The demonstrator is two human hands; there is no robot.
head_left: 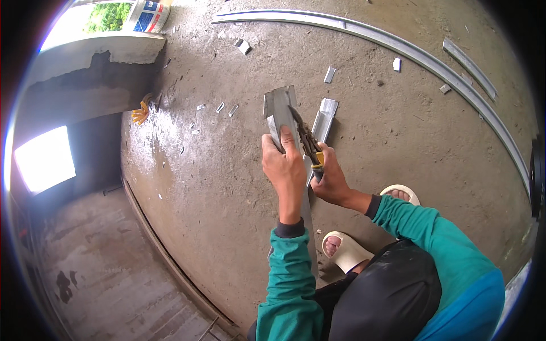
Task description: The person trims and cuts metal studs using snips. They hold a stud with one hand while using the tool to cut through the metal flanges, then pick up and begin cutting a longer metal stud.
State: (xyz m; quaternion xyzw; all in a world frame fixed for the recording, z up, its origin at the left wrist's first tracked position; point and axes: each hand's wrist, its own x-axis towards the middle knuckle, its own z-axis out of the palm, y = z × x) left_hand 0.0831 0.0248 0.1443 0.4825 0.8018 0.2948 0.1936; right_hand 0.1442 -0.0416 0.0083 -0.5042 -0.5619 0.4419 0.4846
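Observation:
In the middle of the view, my left hand (285, 167) grips a grey metal channel (278, 103), its thumb lying along the channel's face. The channel's far end points away from me, and its near length runs back below my wrist. My right hand (334, 182) is wrapped round the yellow and black handles of tin snips (309, 143). Their dark jaws lie against the right edge of the channel; whether the blades bite into the metal I cannot tell. Just beyond my right hand, a short channel piece (325, 118) lies on the floor, partly covered by the snips.
A long metal channel (392, 41) crosses the rough concrete floor at the far right, with a shorter strip (471, 69) beyond it. Small metal offcuts (329, 74) are scattered around. Far left are a yellow glove (140, 111), a bucket (147, 16) and a floor edge (165, 258) beside steps.

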